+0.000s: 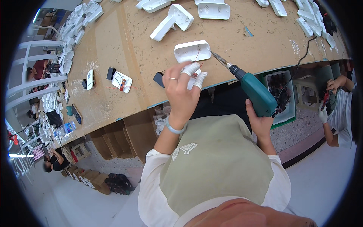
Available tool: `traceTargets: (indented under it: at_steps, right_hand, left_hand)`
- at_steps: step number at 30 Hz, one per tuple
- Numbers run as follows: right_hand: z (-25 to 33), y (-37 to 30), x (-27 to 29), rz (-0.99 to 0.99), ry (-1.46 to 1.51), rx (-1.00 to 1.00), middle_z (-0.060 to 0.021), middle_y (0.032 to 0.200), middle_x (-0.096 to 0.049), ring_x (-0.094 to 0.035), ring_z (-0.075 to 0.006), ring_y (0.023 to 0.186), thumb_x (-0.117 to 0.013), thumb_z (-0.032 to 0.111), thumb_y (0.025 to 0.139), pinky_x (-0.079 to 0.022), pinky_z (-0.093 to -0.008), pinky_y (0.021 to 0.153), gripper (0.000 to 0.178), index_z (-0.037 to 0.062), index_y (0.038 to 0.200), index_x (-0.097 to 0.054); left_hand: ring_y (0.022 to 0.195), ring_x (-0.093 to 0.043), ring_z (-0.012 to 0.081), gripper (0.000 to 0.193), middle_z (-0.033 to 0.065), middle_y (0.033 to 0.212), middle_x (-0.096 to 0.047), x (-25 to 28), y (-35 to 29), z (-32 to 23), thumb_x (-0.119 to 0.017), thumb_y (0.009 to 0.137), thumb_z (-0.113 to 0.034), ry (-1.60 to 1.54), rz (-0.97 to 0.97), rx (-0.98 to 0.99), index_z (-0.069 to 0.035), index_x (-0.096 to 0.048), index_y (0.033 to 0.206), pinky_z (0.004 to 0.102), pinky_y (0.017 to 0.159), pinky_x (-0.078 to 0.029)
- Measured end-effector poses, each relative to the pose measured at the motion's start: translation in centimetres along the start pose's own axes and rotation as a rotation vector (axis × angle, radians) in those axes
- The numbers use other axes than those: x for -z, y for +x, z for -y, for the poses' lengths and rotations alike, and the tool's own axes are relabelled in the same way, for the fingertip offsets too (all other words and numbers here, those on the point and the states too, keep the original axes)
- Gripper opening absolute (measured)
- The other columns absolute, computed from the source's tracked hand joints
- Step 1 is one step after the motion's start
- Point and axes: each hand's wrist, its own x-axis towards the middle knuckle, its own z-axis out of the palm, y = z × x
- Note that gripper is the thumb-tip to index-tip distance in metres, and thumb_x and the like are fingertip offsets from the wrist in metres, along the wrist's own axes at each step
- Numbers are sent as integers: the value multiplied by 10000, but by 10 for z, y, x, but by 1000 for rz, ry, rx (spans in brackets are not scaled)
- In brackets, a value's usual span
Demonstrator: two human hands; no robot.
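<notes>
Our right hand (261, 123) grips the green electric screwdriver (254, 92), bit at the white plastic housing (192, 51); left hand (181, 89) pinches a small part beside it. Fastening looks unfinished on the bench (124, 45).

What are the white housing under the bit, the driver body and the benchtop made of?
White housing: likely moulded plastic, matte, with rounded corners and a vent grid. Electric screwdriver in the right hand: teal body looks like smooth plastic; bit looks like shiny metal. Benchtop: probably particle board or plywood, tan, speckled, scuffed.
</notes>
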Motion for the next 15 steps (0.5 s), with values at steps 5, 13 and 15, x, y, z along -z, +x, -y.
traceTargets:
  at_steps: [5, 13, 15]
  right_hand:
    - [-6, 7, -3, -20, 2, 45, -57, 839, -707, -662, -117, 706, -756, -1, 814, -514, -256, 670, 128, 1, 929, -699]
    - [-1, 10, -2, 13, 6, -10, -61, 856, -689, -653, -123, 710, -749, -18, 809, -503, -252, 665, 136, -4, 930, -690]
    - [0, 12, -1, 24, 8, 4, -69, 866, -684, -651, -126, 719, -747, -24, 807, -499, -251, 666, 141, -8, 932, -686]
  left_hand:
    - [863, -633, 271, 252, 96, 924, -709, -12, -1, 7, -807, 761, -78, 15, 4, -41, -50, -747, 1004, 375, 792, -466]
    - [827, -634, 286, 258, 98, 839, -698, -18, 4, 12, -790, 774, -46, 164, 95, -71, -46, -744, 1028, 369, 740, -484]
    - [834, -642, 289, 286, 110, 884, -705, -16, 3, 12, -781, 783, -34, 57, 67, -51, -40, -736, 1066, 369, 759, -496]
